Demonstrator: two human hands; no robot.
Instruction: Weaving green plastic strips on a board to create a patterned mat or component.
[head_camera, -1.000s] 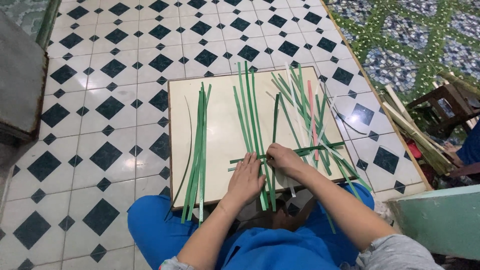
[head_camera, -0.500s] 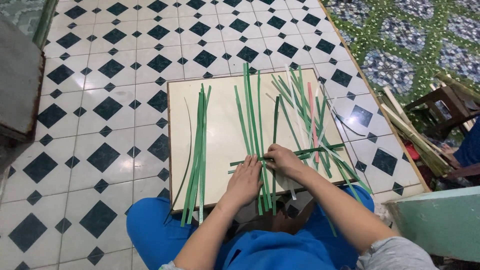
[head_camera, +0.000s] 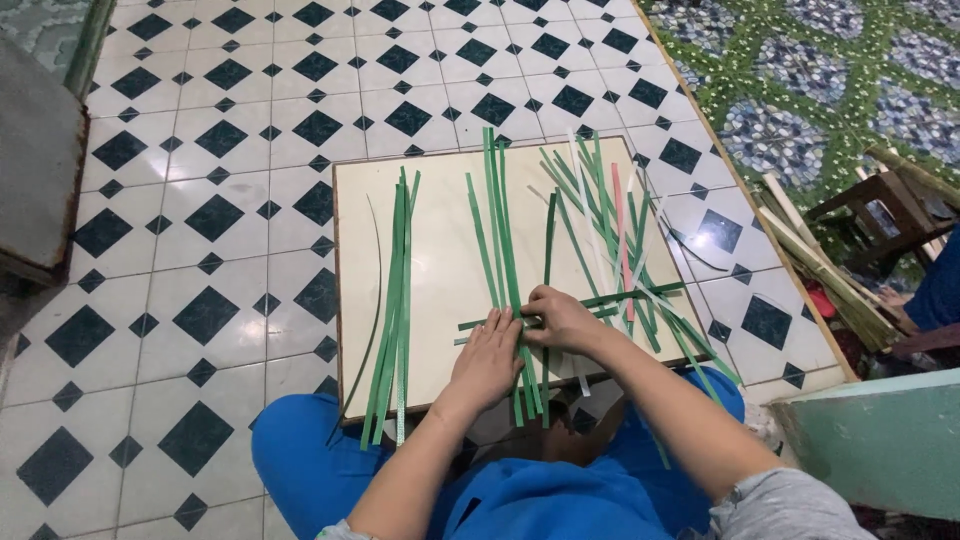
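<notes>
Two hands at work: my left hand (head_camera: 487, 357) lies flat, fingers together, pressing down the upright green strips (head_camera: 505, 260) where a crosswise green strip (head_camera: 570, 305) passes them. My right hand (head_camera: 560, 318) has its fingers narrowed onto that crossing (whether they pinch a strip or only press, I cannot tell). All this sits on a cream board (head_camera: 440, 250) resting on my blue-clad knees. Right of the hands: a loose fan of green strips (head_camera: 600, 200) with one pink strip (head_camera: 622, 240). Left: a green bundle (head_camera: 395, 300). Beneath: patterned tile floor (head_camera: 200, 200).
</notes>
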